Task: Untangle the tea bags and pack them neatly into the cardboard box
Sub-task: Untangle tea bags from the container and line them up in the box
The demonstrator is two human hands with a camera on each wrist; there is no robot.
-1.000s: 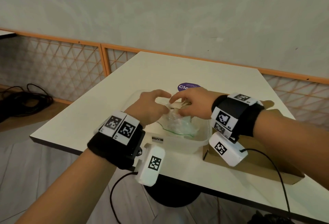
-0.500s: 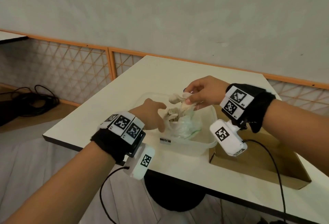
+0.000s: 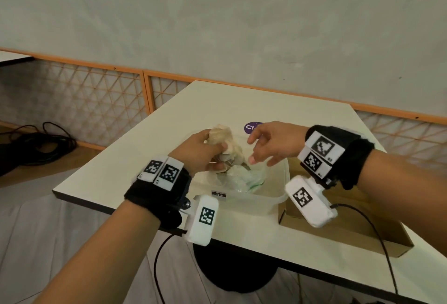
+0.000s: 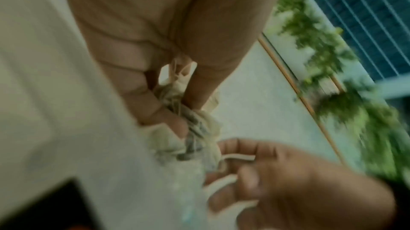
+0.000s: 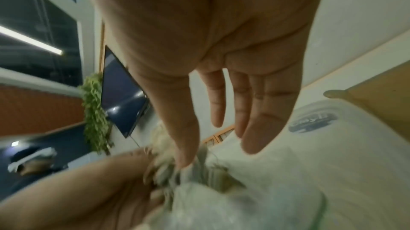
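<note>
My left hand (image 3: 205, 151) grips a tangled clump of beige tea bags (image 3: 226, 143) lifted above the clear plastic tub (image 3: 271, 197). The left wrist view shows the clump of tea bags (image 4: 195, 128) bunched between my thumb and fingers. My right hand (image 3: 268, 143) hovers just right of the clump with its fingers (image 5: 261, 125) spread straight, holding nothing. A crumpled clear plastic bag (image 3: 242, 179) with a green edge lies in the tub. The brown cardboard box (image 3: 377, 243) sits on the table right of the tub, partly hidden by my right wrist.
The white table (image 3: 169, 156) has a purple round sticker (image 3: 251, 127) behind the tub. Its near edge runs just below my wrists. An orange lattice fence (image 3: 96, 100) and coiled black cables (image 3: 36, 144) on the floor lie to the left.
My right hand lifted the clump from the tub, then let it go and opened. My left hand rose and took hold of the clump.
</note>
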